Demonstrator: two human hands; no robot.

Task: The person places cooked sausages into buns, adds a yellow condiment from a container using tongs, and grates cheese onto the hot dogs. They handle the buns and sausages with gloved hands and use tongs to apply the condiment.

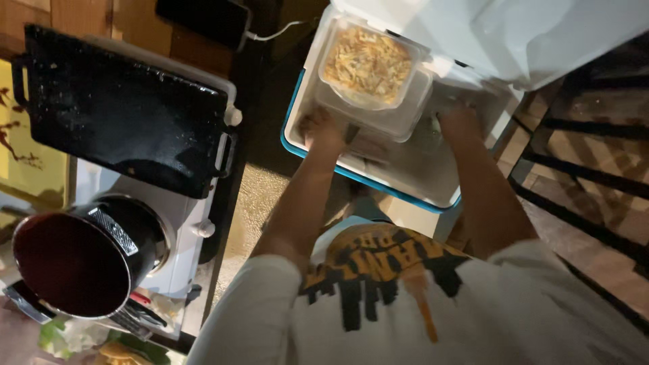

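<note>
left hand (323, 128): reaches down into the open cooler, fingers curled at the near left edge of the lower clear container; looks to be gripping that edge, though the fingertips are in shadow.
right hand (461, 122): also down inside the cooler, at the right side of the containers; it is blurred and dark there, so cannot tell whether it is closed on anything or just touching.
clear containers (378, 108): two stacked plastic tubs, sitting inside the cooler between the two hands; left hand at their lower left corner, right hand just beside their right edge.
top tub contents (368, 64): pale yellow shredded or cut food, fills the upper tub.
cooler (318, 145): white box with blue rim, on the floor in front of the person.
cooler lid (514, 34): white, swung open at the upper right.
griddle (122, 108): black flat pan with handles, on a white stove at left, well apart from the hands.
pot (71, 260): dark round pot on the stove's near burner, lower left.
shirt (405, 304): white with yellow and black print, bottom of view.
</note>
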